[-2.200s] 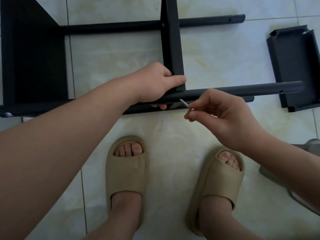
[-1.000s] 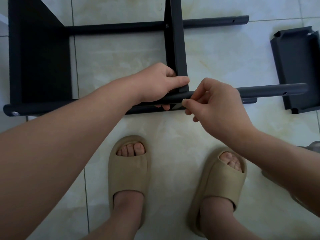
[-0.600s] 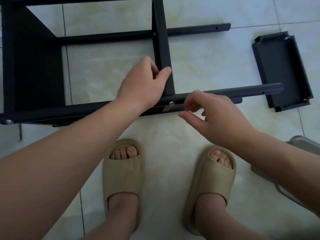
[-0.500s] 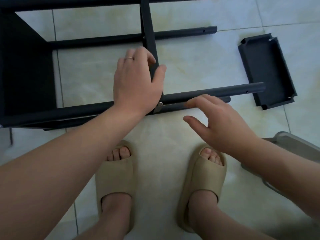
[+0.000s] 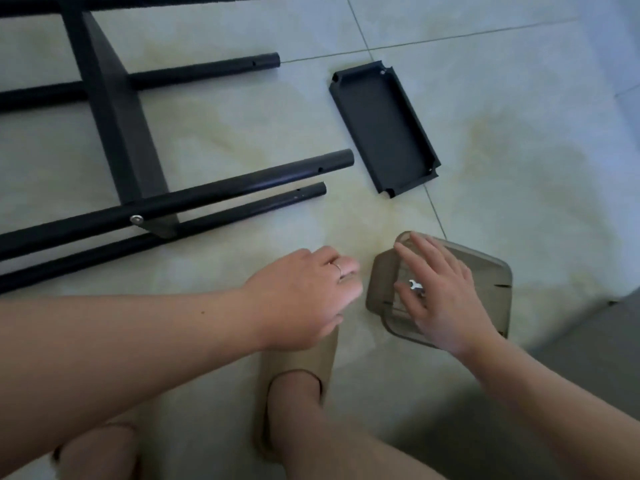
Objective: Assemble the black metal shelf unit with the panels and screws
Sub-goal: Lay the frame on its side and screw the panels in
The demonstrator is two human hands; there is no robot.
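Note:
The partly built black shelf frame (image 5: 117,133) lies on its side on the tiled floor at the left, its tubes pointing right. A silver screw head (image 5: 137,219) sits in the near tube where the upright panel meets it. A loose black shelf panel (image 5: 382,128) lies upside down further right. My right hand (image 5: 440,292) reaches with spread fingers into a translucent grey plastic box (image 5: 491,271), its fingertips at a small silver wrench (image 5: 415,285). My left hand (image 5: 308,299) hovers over the floor beside the box, fingers loosely curled, holding nothing, a ring on one finger.
My feet in beige slides (image 5: 298,368) stand on the floor below the hands. A grey surface (image 5: 595,344) fills the right lower corner. Another black tube (image 5: 207,71) of the frame lies further back.
Both hands left the frame and moved right and down to the plastic box. The screw now sits in the near tube. The view swung right.

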